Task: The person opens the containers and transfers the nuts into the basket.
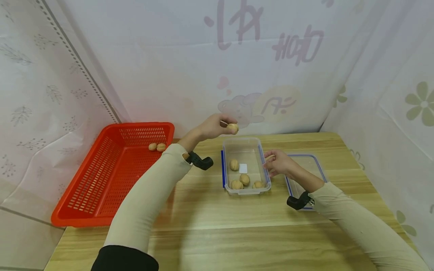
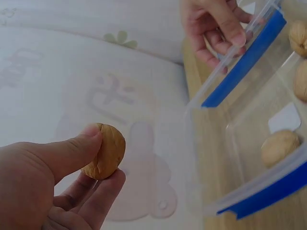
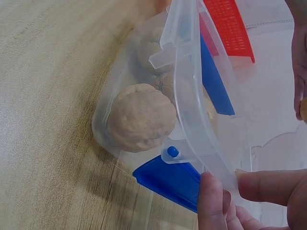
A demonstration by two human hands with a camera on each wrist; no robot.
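Red basket (image 1: 116,177) is showing two walnuts (image 1: 153,146) left, clear box (image 1: 251,158) four already, left grip (image 1: 215,126) pinching another walnut (image 2: 111,149), right grip (image 1: 278,163) the box's rim (image 3: 188,91).

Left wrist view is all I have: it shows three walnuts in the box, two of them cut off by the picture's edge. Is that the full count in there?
Observer: No, the head view shows four walnuts in the box.
Operator: And what stands to the box's left, outside my picture?
Observer: A red basket.
Operator: Anything visible inside it?
Observer: Yes, two more walnuts, side by side toward its far right corner.
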